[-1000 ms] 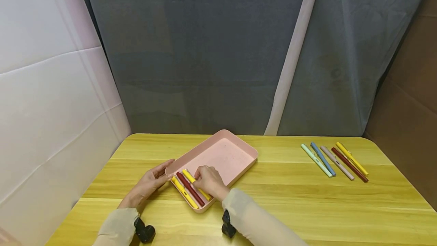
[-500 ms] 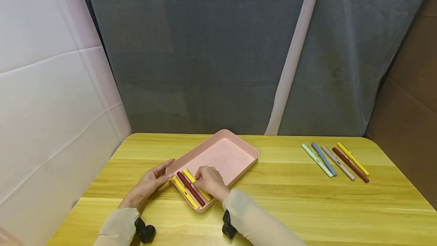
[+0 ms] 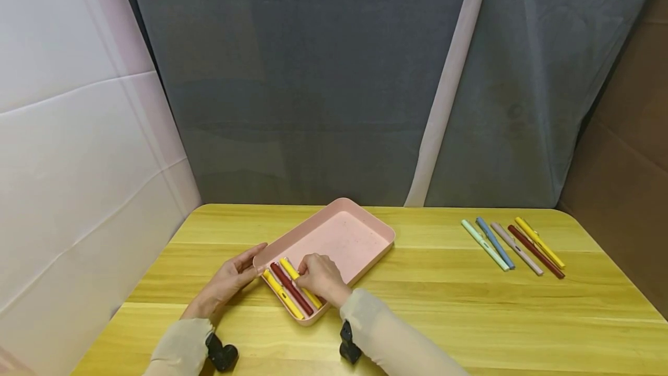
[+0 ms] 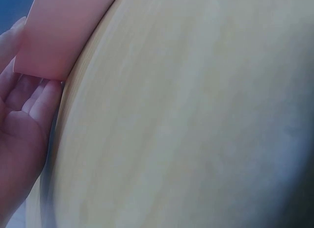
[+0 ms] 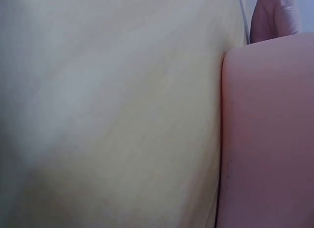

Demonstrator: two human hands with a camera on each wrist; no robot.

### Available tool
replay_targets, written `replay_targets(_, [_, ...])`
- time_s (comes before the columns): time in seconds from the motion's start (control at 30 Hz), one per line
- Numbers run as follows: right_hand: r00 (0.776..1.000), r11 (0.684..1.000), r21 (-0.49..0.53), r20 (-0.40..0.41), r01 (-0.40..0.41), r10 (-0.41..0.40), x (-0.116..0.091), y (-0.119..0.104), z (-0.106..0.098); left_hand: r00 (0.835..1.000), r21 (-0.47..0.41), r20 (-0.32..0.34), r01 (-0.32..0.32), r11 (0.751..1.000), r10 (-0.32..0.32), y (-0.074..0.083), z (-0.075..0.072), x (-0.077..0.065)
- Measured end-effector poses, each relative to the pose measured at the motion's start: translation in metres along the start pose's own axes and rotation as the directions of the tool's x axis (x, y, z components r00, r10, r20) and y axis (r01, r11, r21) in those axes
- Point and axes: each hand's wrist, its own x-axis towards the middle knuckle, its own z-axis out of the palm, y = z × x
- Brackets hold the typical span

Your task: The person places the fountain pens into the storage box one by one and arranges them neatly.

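A shallow pink tray sits at an angle on the table. Inside its near-left end, a yellow pen, a dark red pen and a second yellow pen lie side by side. My left hand grips the tray's left corner, thumb at the rim; the left wrist view has its fingers against the pink outer wall. With curled fingers my right hand pinches the second yellow pen, hiding its middle. The right wrist view shows the tray's side but not the right hand's fingers.
On the right of the wooden table lies a row of pens: light green, blue, pale mauve, dark red and yellow. A grey curtain hangs behind the table.
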Motion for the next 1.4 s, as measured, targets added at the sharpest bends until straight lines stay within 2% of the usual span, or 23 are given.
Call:
replay_targets(0.7, [1.0, 1.0, 0.02, 0.009, -0.016, 0.016, 0.001, 0.001, 0.0, 0.999, 0.002, -0.012, -0.035, 0.999, 0.035, -0.002, 0.0, 0.002])
replay_targets(0.93, [1.0, 0.999, 0.04, 0.015, -0.025, 0.024, 0.001, 0.001, 0.0, 1.0, -0.013, -0.021, -0.013, 1.0, 0.013, -0.002, 0.001, 0.002])
replay_targets(1.1, [1.0, 0.999, 0.03, 0.001, 0.009, -0.009, 0.001, 0.002, -0.004, 0.999, -0.015, -0.032, -0.017, 1.0, 0.017, -0.002, 0.002, 0.003])
replay_targets(1.4, [0.999, 0.994, 0.093, -0.023, 0.049, -0.047, -0.001, 0.011, -0.019, 1.0, 0.01, -0.021, -0.012, 1.0, 0.013, -0.001, 0.001, 0.001])
